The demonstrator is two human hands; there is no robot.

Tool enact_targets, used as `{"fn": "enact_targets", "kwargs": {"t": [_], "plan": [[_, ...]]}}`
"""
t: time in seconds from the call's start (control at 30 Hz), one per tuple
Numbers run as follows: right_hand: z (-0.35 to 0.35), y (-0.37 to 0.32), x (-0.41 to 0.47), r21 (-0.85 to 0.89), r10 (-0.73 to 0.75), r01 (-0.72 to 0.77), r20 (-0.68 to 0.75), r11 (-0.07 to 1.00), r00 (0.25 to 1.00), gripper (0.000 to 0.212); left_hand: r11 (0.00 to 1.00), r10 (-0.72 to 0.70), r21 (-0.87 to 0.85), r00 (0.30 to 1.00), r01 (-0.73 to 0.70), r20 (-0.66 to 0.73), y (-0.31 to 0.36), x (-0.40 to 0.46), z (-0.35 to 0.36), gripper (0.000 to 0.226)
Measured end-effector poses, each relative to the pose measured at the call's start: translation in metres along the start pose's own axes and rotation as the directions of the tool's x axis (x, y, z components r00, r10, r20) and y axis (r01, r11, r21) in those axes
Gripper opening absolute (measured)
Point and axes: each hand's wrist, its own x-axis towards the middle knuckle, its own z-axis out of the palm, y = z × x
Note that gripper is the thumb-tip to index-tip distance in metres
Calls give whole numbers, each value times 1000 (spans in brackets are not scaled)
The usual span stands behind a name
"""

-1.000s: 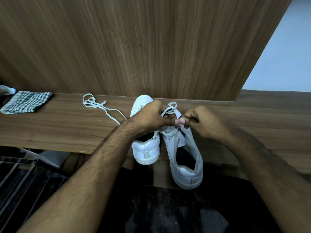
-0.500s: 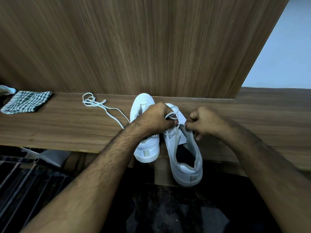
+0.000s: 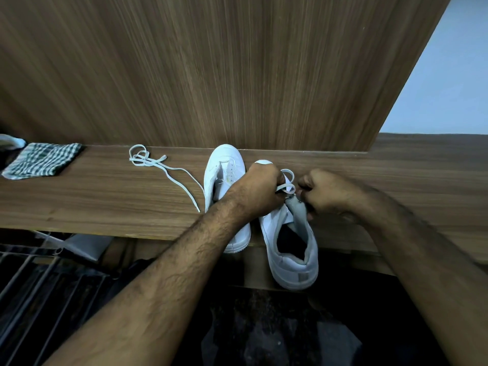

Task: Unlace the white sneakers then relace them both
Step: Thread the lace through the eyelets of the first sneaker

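Two white sneakers stand side by side on a wooden shelf (image 3: 105,196), toes toward the back panel. The left sneaker (image 3: 224,167) has bare eyelets; its white lace (image 3: 158,165) lies loose on the shelf to the left. The right sneaker (image 3: 293,249) hangs its heel over the shelf's front edge. My left hand (image 3: 261,191) grips a loop of that shoe's lace (image 3: 286,184) over the shoe's front. My right hand (image 3: 327,194) has curled fingers at the top of the grey tongue (image 3: 297,212) and the lace there; what it pinches is hidden.
A green checked cloth (image 3: 42,159) lies folded at the shelf's far left. A tall wooden panel (image 3: 237,70) rises right behind the shoes. Below the shelf on the left are metal rack bars (image 3: 29,294); a dark floor lies under my forearms.
My hands have drawn slightly apart and shifted right over the right sneaker. The lace loop between them now shows more. The left sneaker and the loose lace stay put.
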Motion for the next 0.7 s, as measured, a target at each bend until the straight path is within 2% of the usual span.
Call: {"fn": "enact_targets", "kwargs": {"t": [0.13, 0.27, 0.33, 0.4, 0.5, 0.57, 0.63, 0.7], "plan": [[0, -2, -1, 23, -19, 18, 48, 1000, 999, 25, 1000, -4, 7, 1000, 4, 15, 1, 4, 3, 21], [0, 2, 2, 178, -2, -15, 93, 984, 996, 32, 997, -55, -63, 998, 54, -18, 0, 4, 7, 22], [-1, 4, 3, 265, 20, -46, 99, 963, 995, 34, 978, -106, -186, 994, 99, -30, -1, 2, 9, 15], [-2, 5, 3, 263, 40, -65, 99, 963, 994, 26, 912, -165, -381, 986, 152, -1, -4, 1, 8, 13], [0, 6, 8, 191, 38, -33, -23, 981, 999, 19, 782, -261, -582, 965, 225, 22, -11, 3, 5, 21], [0, 3, 12, 169, 20, 14, -199, 986, 980, 23, 785, -305, -573, 952, 236, -25, -14, 6, 1, 30], [-3, -5, 13, 384, 20, 107, -314, 917, 949, 26, 731, -346, -634, 938, 253, -25, -16, 8, -1, 37], [-7, -13, 11, 694, 32, 196, -301, 693, 953, 27, 645, -374, -721, 927, 253, -10, -19, 9, -2, 36]]}}
